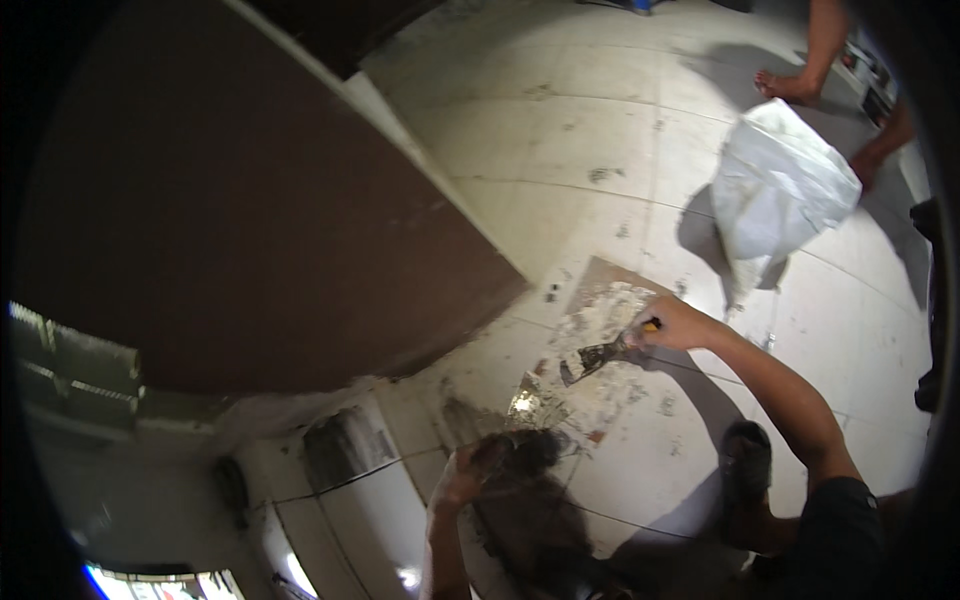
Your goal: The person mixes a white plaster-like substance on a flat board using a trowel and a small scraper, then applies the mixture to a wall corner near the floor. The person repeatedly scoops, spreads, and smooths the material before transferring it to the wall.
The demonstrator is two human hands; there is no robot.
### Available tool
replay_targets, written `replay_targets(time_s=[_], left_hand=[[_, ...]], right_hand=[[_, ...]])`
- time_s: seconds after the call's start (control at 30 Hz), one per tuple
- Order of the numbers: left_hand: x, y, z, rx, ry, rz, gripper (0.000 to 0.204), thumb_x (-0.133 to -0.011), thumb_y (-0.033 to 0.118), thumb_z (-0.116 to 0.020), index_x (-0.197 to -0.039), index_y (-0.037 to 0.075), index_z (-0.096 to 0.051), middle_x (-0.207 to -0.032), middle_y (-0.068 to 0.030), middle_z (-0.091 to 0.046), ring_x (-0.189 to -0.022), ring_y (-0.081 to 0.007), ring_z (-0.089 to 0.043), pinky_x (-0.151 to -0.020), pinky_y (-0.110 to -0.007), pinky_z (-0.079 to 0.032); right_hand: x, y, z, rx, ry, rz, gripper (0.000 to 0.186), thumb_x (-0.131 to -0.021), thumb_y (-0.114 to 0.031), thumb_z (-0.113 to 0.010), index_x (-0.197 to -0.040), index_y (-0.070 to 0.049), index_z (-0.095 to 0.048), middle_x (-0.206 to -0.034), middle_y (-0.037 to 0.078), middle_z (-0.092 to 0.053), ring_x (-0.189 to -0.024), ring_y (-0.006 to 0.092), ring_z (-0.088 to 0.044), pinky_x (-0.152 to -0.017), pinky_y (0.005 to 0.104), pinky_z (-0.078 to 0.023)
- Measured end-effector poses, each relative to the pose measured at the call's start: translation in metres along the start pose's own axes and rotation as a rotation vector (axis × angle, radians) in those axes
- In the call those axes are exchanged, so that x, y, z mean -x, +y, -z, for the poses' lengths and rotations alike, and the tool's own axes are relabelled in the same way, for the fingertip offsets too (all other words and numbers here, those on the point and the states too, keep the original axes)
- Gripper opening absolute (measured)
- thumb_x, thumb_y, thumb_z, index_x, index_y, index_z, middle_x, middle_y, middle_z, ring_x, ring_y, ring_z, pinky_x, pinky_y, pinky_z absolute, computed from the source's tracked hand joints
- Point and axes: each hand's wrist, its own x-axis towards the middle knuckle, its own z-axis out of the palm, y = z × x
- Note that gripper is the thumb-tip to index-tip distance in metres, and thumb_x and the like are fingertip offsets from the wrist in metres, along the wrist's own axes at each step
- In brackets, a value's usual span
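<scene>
My right hand (680, 322) is closed round the handle of a putty knife (596, 360), with a bit of yellow showing by the fingers. Its dark, smeared blade points down-left over a crumbly whitish mix (604, 318). That mix lies spread on the tiles and partly on a flat brownish sheet (598, 275). Lower and to the left, my left hand (472, 470) is closed on a flat metal tool (526, 402) whose face catches the light. Its handle is lost in shadow, so its exact kind is unclear. The two tools are close together, apart from each other.
A large dark brown panel (260, 210) fills the left side. White tiled floor (560, 140), marked with dirt, stretches away. At the upper right a white sack (785, 180) stands by another person's bare foot (792, 86). My own foot (748, 460) is at the lower right.
</scene>
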Motion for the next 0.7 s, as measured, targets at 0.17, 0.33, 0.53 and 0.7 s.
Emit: replay_targets(time_s=[0.17, 0.33, 0.53, 0.7], left_hand=[[0.066, -0.005, 0.039, 0.437, 0.320, -0.026, 0.038, -0.101, 0.029, -0.059, -0.128, 0.003, -0.066, -0.076, 0.0008, -0.058, -0.054, -0.0044, -0.045, -0.046, -0.023, -0.034], [0.066, -0.031, 0.058, 0.532, 1.076, -0.309, 0.028, -0.103, 0.033, -0.054, -0.099, 0.006, -0.056, -0.068, -0.0033, -0.053, -0.046, -0.0093, -0.043, -0.039, -0.026, -0.033], [0.055, -0.057, 0.064, 0.527, 1.477, -0.265, 0.027, -0.103, 0.034, -0.054, -0.102, 0.007, -0.055, -0.069, -0.0021, -0.051, -0.048, -0.0099, -0.044, -0.038, -0.024, -0.032], [0.052, -0.072, 0.060, 0.618, 1.445, -0.155, 0.024, -0.103, 0.031, -0.054, -0.105, 0.008, -0.057, -0.076, -0.0011, -0.053, -0.055, -0.0092, -0.045, -0.041, -0.023, -0.034]], right_hand=[[-0.006, -0.042, -0.096, -0.293, 0.019, -0.250, 0.034, -0.099, -0.019, -0.059, -0.132, -0.009, -0.062, -0.110, 0.014, -0.072, -0.087, 0.0202, -0.069, -0.082, 0.0339, -0.056], [-0.049, -0.100, -0.263, -0.925, 0.130, -0.445, 0.026, -0.098, -0.016, -0.063, -0.121, -0.004, -0.064, -0.104, 0.014, -0.068, -0.087, 0.0151, -0.063, -0.074, 0.0299, -0.052], [-0.119, -0.184, -0.367, -0.684, 0.502, -0.191, 0.028, -0.100, -0.019, -0.049, -0.113, 0.004, -0.058, -0.091, 0.032, -0.066, -0.085, 0.0447, -0.067, -0.067, 0.0481, -0.051], [-0.140, -0.221, -0.375, -0.640, 0.488, -0.334, 0.038, -0.099, -0.019, -0.049, -0.130, 0.002, -0.056, -0.106, 0.034, -0.064, -0.102, 0.0496, -0.063, -0.089, 0.0547, -0.050]])
